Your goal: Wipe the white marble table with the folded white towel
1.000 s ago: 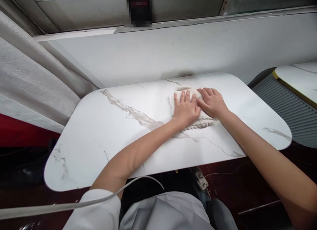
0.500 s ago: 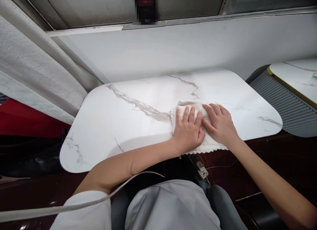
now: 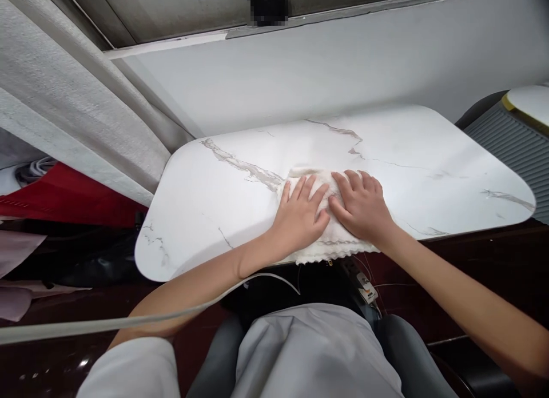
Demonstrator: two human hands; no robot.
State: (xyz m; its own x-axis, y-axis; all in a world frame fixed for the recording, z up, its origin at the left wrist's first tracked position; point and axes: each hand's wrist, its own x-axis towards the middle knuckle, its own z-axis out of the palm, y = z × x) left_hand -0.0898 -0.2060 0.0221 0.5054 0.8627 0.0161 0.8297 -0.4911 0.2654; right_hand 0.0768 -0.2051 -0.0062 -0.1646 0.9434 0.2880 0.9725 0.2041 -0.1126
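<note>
A white cloth [image 3: 338, 233] with a scalloped edge lies at the near side of a white marble-patterned table [image 3: 231, 198]. Its front border reaches the table's near edge. My left hand [image 3: 300, 212] rests flat on the left part of the cloth, fingers spread. Beside it, my right hand [image 3: 360, 206] presses on the cloth's right part, its fingers stretched forward and slightly bent. The two thumbs are close but apart. Both palms cover much of the cloth, and neither hand grips it.
A pale curtain [image 3: 98, 95] hangs at the left, near a red cloth [image 3: 77, 198]. A white cable [image 3: 171, 315] crosses my left arm. Below the table is a power strip [image 3: 364, 286]. A ribbed grey cabinet [image 3: 510, 149] stands at the right, and a white wall [image 3: 321, 72] runs behind.
Both hands and the cloth have slid left along the table, covering the end of the wide grey vein. The camera view has shifted, so more shows at the left.
</note>
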